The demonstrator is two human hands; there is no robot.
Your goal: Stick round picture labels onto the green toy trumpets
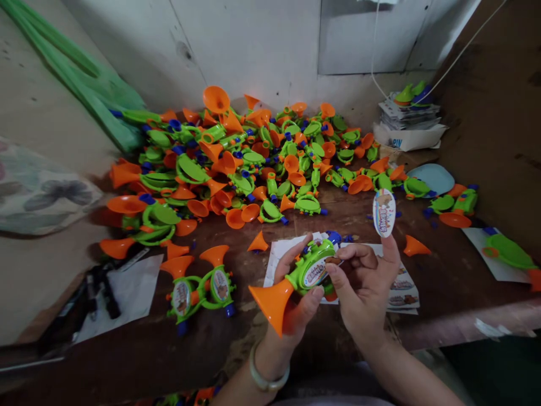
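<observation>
My left hand (300, 313) is wrapped round a green toy trumpet (273, 301), whose orange bell points to the lower left. On the trumpet's oval plate lies a printed oval sticker (313, 274). At the right end of that sticker, the thumb and forefinger of my right hand (366, 290) are pinched on its edge. A second oval sticker (384, 213) clings to a raised fingertip of the same hand. Beneath my hands are sheets of stickers (403, 290), partly hidden. Two toy trumpets (200, 293) with stickers on their plates rest to the left.
A large heap of green and orange toy trumpets (249, 163) spans the back of the table. Black pens (103, 290) and white paper (135, 282) lie at left. A stack of papers (408, 121) stands back right, near a light blue dish (431, 177). Loose orange bells (416, 246) are scattered about.
</observation>
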